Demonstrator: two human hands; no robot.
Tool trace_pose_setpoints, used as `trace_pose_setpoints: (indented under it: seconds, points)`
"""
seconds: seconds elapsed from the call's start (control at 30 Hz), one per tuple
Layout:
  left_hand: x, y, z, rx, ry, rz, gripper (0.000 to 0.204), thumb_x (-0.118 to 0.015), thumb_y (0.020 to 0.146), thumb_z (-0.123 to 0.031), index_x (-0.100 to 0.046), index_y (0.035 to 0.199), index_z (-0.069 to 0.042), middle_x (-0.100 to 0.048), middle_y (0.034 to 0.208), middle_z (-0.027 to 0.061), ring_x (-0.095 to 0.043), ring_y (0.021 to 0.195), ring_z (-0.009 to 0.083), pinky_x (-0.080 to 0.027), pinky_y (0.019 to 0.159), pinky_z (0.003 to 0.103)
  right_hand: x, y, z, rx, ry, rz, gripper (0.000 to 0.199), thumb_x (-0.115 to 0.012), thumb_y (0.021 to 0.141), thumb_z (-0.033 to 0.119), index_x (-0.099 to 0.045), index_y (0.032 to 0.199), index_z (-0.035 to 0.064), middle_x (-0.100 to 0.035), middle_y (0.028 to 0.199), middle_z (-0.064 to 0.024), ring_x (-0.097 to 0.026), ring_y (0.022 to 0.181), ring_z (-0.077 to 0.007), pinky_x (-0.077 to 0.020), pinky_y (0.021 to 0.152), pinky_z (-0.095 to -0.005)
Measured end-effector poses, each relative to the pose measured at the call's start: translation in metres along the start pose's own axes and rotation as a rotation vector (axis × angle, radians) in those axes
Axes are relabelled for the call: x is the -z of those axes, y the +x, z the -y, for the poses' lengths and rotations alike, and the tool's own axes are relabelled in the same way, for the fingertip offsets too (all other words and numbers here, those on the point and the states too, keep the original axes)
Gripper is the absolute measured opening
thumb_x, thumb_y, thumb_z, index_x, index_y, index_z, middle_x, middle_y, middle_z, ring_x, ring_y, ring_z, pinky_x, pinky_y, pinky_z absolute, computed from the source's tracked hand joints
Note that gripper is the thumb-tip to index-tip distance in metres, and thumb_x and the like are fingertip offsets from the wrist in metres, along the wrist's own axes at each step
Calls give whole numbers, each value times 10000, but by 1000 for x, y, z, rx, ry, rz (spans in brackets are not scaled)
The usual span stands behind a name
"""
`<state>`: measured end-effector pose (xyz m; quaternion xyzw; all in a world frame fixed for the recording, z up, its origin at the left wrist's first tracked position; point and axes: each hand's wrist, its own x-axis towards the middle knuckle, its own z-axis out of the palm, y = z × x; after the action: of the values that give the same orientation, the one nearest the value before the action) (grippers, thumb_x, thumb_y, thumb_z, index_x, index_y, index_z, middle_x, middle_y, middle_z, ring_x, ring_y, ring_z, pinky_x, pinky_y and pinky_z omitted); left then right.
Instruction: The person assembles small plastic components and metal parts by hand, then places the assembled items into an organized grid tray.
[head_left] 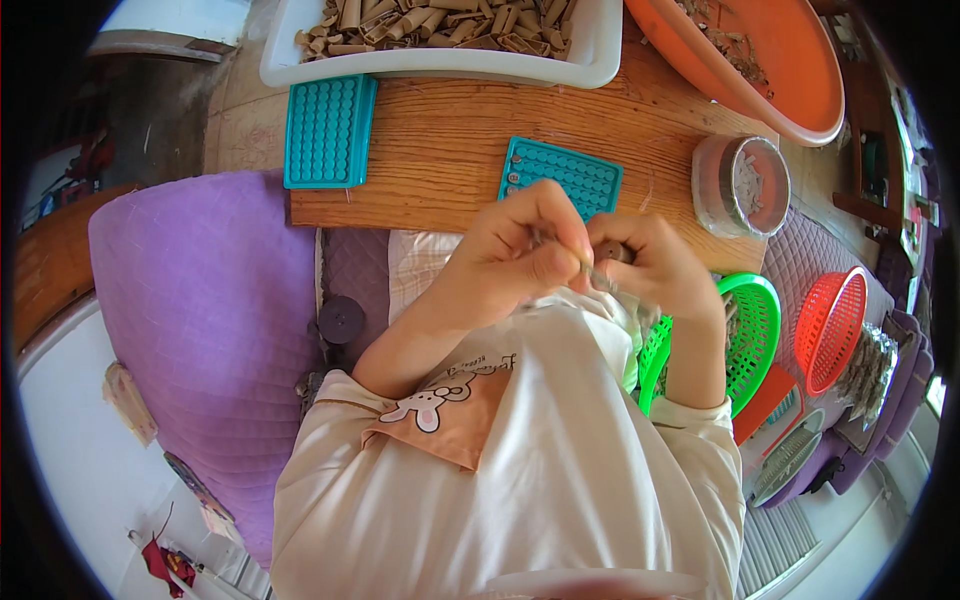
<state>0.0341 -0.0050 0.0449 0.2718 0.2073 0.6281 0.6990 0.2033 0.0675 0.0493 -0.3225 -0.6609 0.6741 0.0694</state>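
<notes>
In front of my chest, both hands work close together. My left hand [535, 250] is closed in a pinch, its fingertips meeting at a thin greyish strip [602, 281] that is blurred. Curled round a short brown cylinder [615, 252] is my right hand [660, 265], its fingers next to the same strip. Just beyond the hands lies a teal tray [590, 168] with rows of round cells. A few cells along its left side hold small dark round pieces [514, 178].
A white bin [440, 68] of brown tube pieces and an orange basin [800, 95] with scraps stand at the back. More teal trays [328, 135] are stacked left. A clear tub [715, 195] holds pale bits. Green [765, 340] and red [832, 330] baskets sit at right.
</notes>
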Motion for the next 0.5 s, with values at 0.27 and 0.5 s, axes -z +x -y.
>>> trace_pose_setpoints:
  seconds: [0.27,0.5]
  points:
    - [4,2,-14,325,862,10,94,-569,790,-109,-515,820,-38,-538,675,-3,-460,596,34,-357,515,190,22,-8,-1,152,609,27,340,-669,681,71,-404,893,42,-395,676,42,-389,640,-45,-321,544,-168]
    - [3,-4,2,-179,470,-301,71,-533,812,-84,-494,839,-31,-546,732,26,-522,663,62,-404,576,184,-18,-15,21,119,-272,-202,135,-593,701,-13,-493,791,-3,-558,758,-66,-520,667,-91,-419,560,-238]
